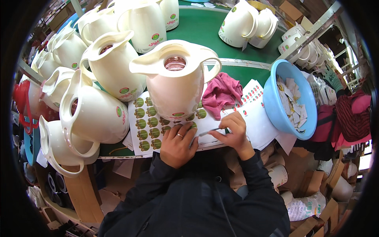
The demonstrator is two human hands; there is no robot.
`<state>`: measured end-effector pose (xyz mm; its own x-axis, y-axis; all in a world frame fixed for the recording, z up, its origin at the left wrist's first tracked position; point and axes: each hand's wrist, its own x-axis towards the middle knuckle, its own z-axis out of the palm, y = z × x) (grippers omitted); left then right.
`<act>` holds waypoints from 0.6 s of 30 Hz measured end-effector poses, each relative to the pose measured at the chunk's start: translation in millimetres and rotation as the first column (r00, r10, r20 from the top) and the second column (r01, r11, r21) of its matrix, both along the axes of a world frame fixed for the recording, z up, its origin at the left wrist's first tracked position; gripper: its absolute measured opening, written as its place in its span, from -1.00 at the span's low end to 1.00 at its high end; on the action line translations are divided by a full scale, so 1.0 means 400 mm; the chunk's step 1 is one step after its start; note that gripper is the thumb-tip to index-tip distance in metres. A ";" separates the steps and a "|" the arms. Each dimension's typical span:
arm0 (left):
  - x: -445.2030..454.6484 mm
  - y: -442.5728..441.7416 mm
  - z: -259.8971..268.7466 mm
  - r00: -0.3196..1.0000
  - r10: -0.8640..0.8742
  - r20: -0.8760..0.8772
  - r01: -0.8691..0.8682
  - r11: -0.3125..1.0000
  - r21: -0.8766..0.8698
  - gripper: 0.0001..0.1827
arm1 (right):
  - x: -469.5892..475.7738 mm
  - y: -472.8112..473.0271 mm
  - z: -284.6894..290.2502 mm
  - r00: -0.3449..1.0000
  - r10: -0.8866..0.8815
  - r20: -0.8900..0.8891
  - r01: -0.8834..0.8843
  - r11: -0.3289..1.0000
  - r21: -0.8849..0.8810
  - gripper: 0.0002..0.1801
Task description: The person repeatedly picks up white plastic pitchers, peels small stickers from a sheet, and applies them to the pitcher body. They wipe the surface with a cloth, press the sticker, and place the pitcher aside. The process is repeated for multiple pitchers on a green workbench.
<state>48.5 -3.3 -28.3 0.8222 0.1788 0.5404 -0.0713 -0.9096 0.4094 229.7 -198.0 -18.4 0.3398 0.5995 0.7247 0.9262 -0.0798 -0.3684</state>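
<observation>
My left hand (178, 144) lies palm down at the near edge of a sheet of round green stickers (148, 126), with a ring on one finger. My right hand (234, 130) pinches a thin grey tool (204, 134), possibly a knife or tweezers, whose tip points at my left hand's thumb. Just beyond both hands an open-topped cream vacuum jug (177, 91) stands upright on the sticker sheet. A crumpled pink cloth (222, 91) lies to the right of the jug, beside sheets of small red and green stickers (253, 103). Whether my left hand holds a sticker is hidden.
Several cream jugs (97, 121) crowd the left and back of the green table (204, 32). A blue basin (268, 91) of tags stands at right. Two jugs (238, 25) stand at back right, by a metal rail (311, 32). At far right is another person's gloved hand (332, 78).
</observation>
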 end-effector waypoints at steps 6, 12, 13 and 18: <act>-0.063 0.040 0.184 0.997 0.012 0.072 0.022 0.888 -0.459 -0.73 | -0.051 0.110 0.182 0.955 -0.147 -0.256 0.189 0.971 0.149 -0.53; -0.012 0.216 0.452 0.946 0.152 0.288 -0.204 0.966 0.157 -0.52 | -0.002 0.236 0.314 0.972 -0.119 -0.202 0.155 0.973 0.170 -0.52; 0.018 0.247 0.445 0.959 0.093 0.269 -0.167 0.949 0.269 -0.48 | -0.008 0.247 0.332 0.966 -0.098 -0.240 0.141 0.975 0.169 -0.52; 0.100 0.280 0.365 0.971 0.039 0.236 -0.112 0.945 0.306 -0.53 | -0.013 0.267 0.339 0.956 -0.080 -0.284 0.130 0.979 0.159 -0.54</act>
